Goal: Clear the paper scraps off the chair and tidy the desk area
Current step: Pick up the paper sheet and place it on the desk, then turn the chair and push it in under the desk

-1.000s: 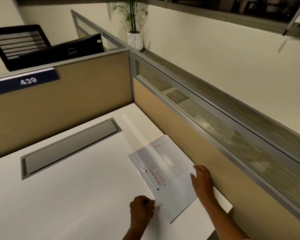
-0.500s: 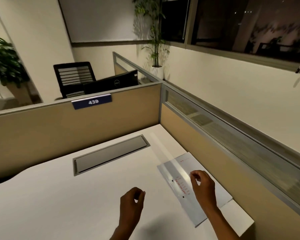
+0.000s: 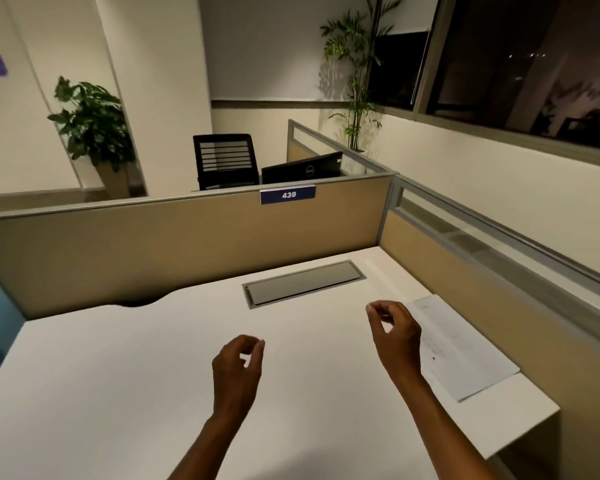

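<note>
Both hands up over the white bench (image 3: 125, 368), nothing in either. Left hand (image 3: 237, 370) mid-bench, fingers (image 3: 257, 344) loosely curled, half open. Right hand (image 3: 395, 336) same deal, thumb & fingers apart, hovering just beside the paper sheet (image 3: 465, 355), w/ the sheet lying flat by the partition (image 3: 471, 275) on the right edge.

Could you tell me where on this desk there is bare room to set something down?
The white desk is bare left of the left hand, out to the beige partition. Another free strip lies between the grey cable hatch and both hands. Only the right edge is taken, by the white paper sheet beside the right hand.
</note>
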`<action>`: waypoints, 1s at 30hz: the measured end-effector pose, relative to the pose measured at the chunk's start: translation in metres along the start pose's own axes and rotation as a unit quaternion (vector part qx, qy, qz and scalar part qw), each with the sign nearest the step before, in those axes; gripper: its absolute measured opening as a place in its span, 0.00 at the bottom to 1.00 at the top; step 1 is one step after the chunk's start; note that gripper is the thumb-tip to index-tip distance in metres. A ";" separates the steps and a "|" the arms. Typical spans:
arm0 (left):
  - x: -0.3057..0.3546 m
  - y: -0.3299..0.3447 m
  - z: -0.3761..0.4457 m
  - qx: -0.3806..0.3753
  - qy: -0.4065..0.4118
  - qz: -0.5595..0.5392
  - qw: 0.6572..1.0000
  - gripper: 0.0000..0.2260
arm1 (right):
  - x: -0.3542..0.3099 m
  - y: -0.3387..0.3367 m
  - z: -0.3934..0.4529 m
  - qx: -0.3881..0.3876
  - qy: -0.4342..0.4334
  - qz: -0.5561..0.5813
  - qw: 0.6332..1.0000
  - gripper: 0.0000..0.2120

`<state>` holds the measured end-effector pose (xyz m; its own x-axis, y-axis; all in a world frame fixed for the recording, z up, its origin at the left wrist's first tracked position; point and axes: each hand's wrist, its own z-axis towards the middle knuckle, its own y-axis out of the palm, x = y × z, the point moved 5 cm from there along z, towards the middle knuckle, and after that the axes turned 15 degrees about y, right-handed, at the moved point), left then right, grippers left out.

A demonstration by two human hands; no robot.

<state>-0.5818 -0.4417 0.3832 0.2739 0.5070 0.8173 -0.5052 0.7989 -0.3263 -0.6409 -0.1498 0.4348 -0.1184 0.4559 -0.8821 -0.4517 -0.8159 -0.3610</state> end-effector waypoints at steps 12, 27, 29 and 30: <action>0.021 -0.121 -0.058 0.051 0.000 -0.026 0.998 0.04 | -0.095 0.018 -0.135 -0.030 -0.045 0.045 0.997 0.02; 0.150 -0.100 -0.248 -0.032 0.005 -0.158 0.987 0.06 | -0.051 -0.203 -0.287 0.006 0.016 0.107 0.994 0.05; 0.175 -0.089 -0.296 -0.062 0.000 -0.167 0.984 0.07 | -0.030 -0.243 -0.318 0.016 0.043 0.114 0.992 0.04; 0.186 -0.083 -0.318 -0.074 -0.005 -0.167 0.983 0.07 | -0.021 -0.261 -0.332 0.019 0.061 0.116 0.991 0.03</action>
<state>-0.2286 -0.3113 0.4112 0.3966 0.2053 0.8947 -0.2626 0.9593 -0.1038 -0.2269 -0.0641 0.4470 -0.1165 0.2090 -0.9710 -0.4577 -0.8789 -0.1343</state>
